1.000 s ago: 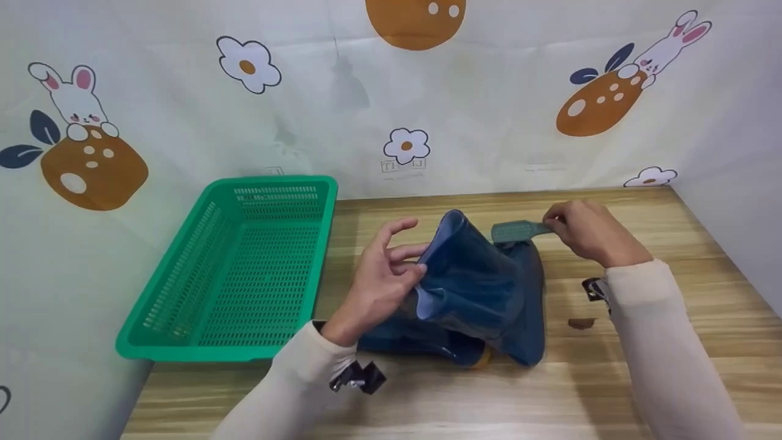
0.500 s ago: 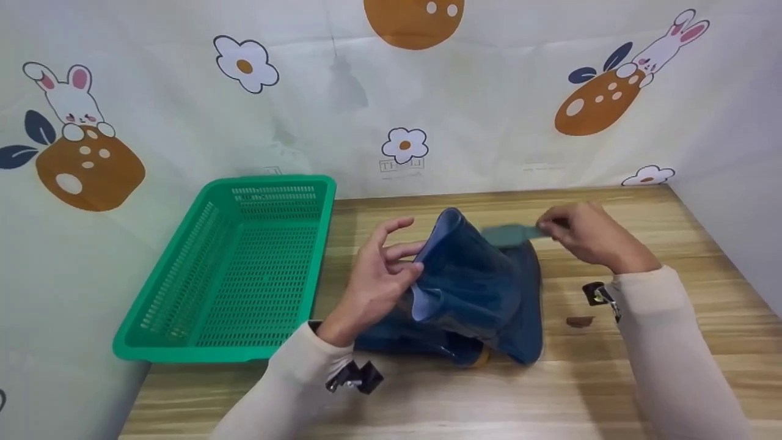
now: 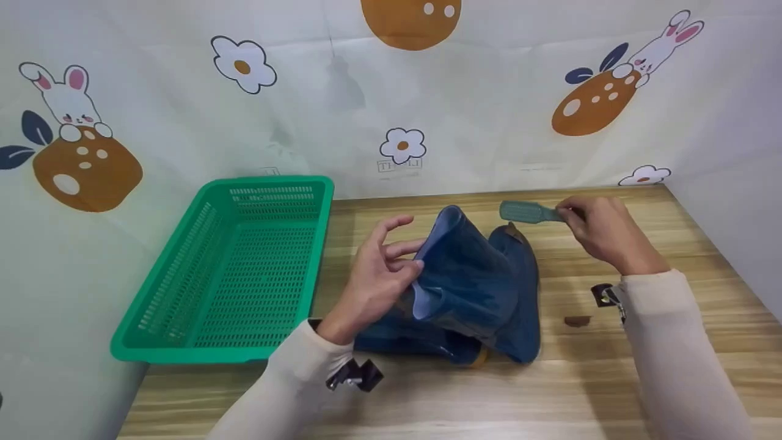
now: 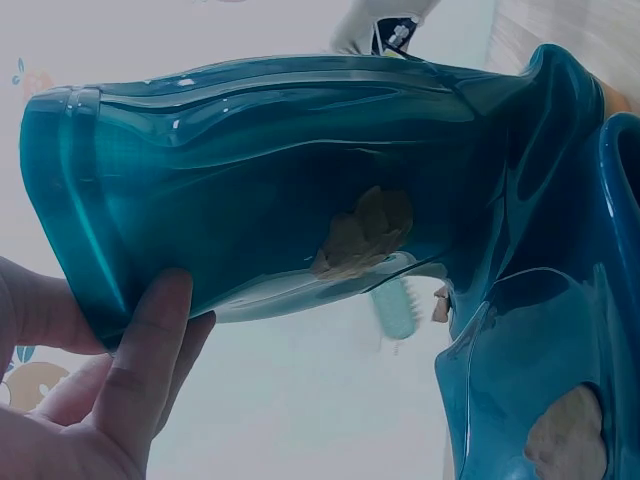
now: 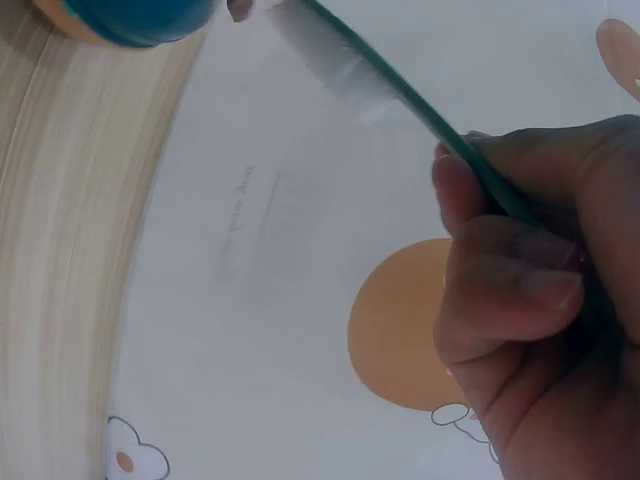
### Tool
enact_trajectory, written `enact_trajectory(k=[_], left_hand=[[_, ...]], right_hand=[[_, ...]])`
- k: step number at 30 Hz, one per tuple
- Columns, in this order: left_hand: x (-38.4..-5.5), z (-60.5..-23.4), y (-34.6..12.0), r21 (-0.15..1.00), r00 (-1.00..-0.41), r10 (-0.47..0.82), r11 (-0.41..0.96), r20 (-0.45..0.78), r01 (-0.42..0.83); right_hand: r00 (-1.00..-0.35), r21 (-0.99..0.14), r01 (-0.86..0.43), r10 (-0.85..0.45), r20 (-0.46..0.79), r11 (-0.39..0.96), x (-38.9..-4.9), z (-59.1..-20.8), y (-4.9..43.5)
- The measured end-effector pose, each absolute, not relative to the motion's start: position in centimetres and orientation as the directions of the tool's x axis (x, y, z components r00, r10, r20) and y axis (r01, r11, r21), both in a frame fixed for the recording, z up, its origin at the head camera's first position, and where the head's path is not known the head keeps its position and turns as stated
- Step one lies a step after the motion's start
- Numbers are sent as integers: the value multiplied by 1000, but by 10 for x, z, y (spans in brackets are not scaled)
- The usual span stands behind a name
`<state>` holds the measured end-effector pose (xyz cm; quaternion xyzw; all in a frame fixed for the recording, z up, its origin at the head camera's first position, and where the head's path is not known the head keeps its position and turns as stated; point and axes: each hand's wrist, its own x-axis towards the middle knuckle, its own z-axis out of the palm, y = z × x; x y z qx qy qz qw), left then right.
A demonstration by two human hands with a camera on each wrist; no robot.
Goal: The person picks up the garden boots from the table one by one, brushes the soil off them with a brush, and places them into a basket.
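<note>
The brush [image 3: 528, 212] has gone up and off the toe of the top boot [image 3: 476, 275], w/ the R hand [image 3: 611, 232]; the L hand [image 3: 382, 281] has hardly moved.

What counts most now is the gap btw brush and toe. The toe sits L of the R hand and a bit nearer the person, w/ the brush head just past it. They look apart. The R hand is nearer the toe; the L hand is at the far end.

The boot is btw the 2 hands. Its leg runs long ways from the L hand over toward the R hand's side, open top at the L hand, sole facing the R side. The toe points away from the person.

L hand pinches the boot's top edge, other fingers spread. R hand pinches the brush by its handle.

A brown patch [image 3: 515, 232] is on the toe, close to the brush. The 2nd boot [image 3: 415, 339] lies under the top one, on the person's side of it. A brown bit [image 3: 577, 321] is on the table [image 3: 647, 379], nearer the person than the R hand.
</note>
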<state>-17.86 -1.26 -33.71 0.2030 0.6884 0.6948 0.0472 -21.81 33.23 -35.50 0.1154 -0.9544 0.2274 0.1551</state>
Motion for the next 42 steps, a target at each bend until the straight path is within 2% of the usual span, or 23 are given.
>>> enact_trajectory(k=[5, 12, 20, 24, 29, 42], left_hand=[[-180, -337, -12, 978, -915, 345, -50, 209, 204], [-179, -338, -11, 977, -912, 351, -59, 214, 207], [-178, -339, -12, 974, -910, 349, -55, 223, 218], [-177, -340, -10, 973, -904, 359, -65, 231, 223], [-177, -342, -9, 969, -895, 373, -76, 247, 236], [-178, -342, -6, 972, -889, 394, -67, 235, 227]], right_hand=[[-934, -457, -322, -199, 297, 829, -219, -361, 327], [-970, -456, -213, -129, 208, 864, -211, -372, 351], [-971, -425, -163, -70, 227, 891, -195, -365, 369], [-971, -475, -164, -58, 231, 865, -191, -365, 363], [-968, -528, -225, -124, 220, 819, -192, -374, 356], [-958, -522, -204, -60, 280, 828, -181, -377, 363]])
